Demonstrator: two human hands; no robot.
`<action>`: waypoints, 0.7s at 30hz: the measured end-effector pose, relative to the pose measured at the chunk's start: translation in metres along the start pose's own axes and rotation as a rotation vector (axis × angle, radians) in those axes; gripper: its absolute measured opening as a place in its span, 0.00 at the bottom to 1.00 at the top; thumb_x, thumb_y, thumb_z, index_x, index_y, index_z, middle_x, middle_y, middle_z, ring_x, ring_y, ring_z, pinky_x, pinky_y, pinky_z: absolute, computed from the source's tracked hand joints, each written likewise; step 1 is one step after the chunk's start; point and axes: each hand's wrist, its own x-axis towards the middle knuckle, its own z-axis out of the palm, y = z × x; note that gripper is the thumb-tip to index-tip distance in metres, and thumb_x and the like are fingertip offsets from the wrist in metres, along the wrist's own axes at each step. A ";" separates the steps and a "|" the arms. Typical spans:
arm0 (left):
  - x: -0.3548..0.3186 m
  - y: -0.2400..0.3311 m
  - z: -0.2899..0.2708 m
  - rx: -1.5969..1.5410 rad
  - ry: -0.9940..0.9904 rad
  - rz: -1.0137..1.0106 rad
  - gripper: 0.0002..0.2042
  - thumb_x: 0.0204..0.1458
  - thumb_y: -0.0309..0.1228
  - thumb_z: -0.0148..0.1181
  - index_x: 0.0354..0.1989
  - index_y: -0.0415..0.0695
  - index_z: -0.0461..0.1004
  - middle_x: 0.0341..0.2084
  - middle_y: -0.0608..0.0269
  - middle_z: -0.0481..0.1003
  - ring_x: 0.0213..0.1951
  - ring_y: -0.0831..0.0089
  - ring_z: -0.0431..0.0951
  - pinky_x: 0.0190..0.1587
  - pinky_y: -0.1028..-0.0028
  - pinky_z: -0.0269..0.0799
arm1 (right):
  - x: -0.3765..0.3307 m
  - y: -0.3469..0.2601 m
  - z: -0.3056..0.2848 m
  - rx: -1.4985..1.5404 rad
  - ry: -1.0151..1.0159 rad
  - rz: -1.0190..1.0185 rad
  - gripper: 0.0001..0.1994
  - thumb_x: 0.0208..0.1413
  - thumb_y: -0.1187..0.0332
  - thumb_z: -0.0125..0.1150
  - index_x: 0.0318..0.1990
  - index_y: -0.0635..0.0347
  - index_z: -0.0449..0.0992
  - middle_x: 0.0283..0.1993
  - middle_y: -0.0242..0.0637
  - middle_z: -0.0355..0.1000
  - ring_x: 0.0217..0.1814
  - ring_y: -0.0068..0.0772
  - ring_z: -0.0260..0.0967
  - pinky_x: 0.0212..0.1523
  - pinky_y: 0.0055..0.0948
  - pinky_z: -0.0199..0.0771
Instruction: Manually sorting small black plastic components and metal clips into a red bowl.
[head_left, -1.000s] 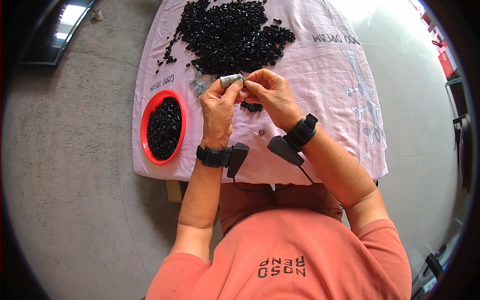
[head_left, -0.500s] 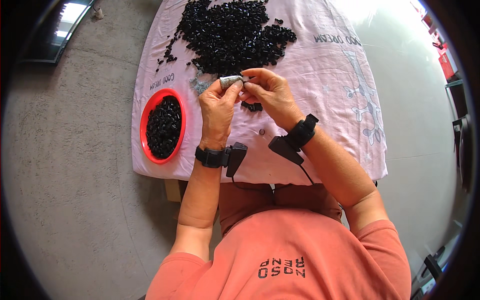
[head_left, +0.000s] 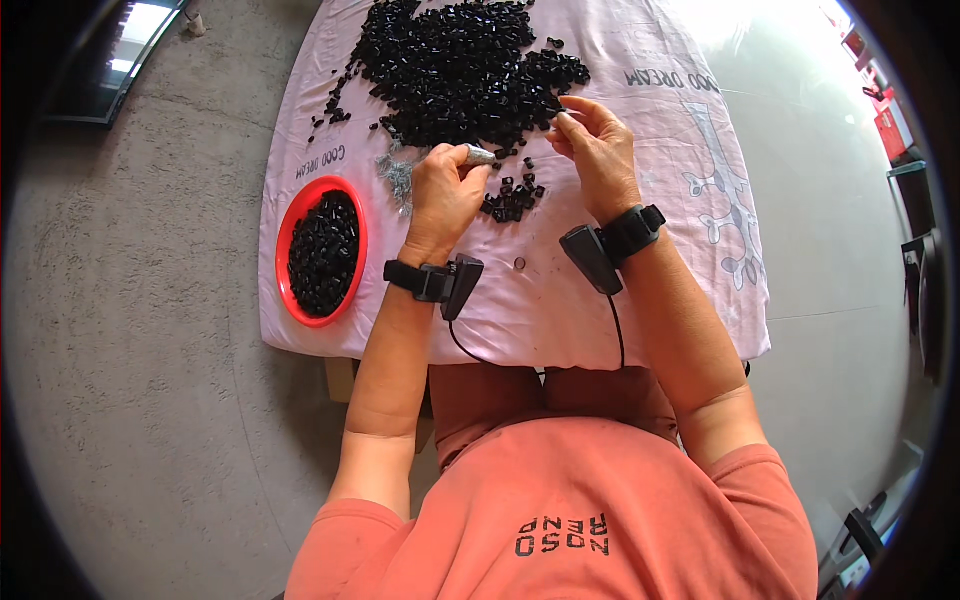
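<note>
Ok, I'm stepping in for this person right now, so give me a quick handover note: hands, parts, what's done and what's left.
Left hand: closed on a small silvery piece.
Right hand: fingertips at the edge of the big pile of black parts; I cannot tell if it holds one.
Small cluster of black parts lies between the hands; silvery pieces heaped left of them.
Done: red bowl is partly filled with black parts.
Left: most of the big pile.
</note>
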 end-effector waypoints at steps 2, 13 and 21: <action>0.002 0.004 0.000 -0.001 -0.033 0.059 0.06 0.53 0.25 0.65 0.37 0.37 0.82 0.31 0.61 0.79 0.30 0.76 0.80 0.34 0.75 0.75 | 0.001 0.000 -0.001 0.000 0.020 -0.020 0.09 0.61 0.75 0.59 0.47 0.66 0.79 0.39 0.37 0.78 0.35 0.23 0.78 0.36 0.21 0.79; -0.003 0.048 0.032 0.110 -0.200 0.374 0.03 0.48 0.22 0.61 0.30 0.38 0.80 0.28 0.51 0.73 0.34 0.53 0.77 0.39 0.61 0.74 | 0.005 0.000 -0.005 0.004 0.035 -0.024 0.10 0.62 0.71 0.62 0.48 0.64 0.79 0.38 0.34 0.78 0.37 0.21 0.77 0.39 0.20 0.79; -0.009 0.051 0.047 0.260 -0.196 0.330 0.02 0.48 0.23 0.60 0.28 0.38 0.79 0.29 0.49 0.74 0.36 0.50 0.77 0.42 0.57 0.74 | 0.003 -0.002 -0.003 -0.012 -0.010 -0.006 0.09 0.63 0.72 0.61 0.48 0.64 0.80 0.38 0.34 0.79 0.37 0.21 0.77 0.40 0.20 0.79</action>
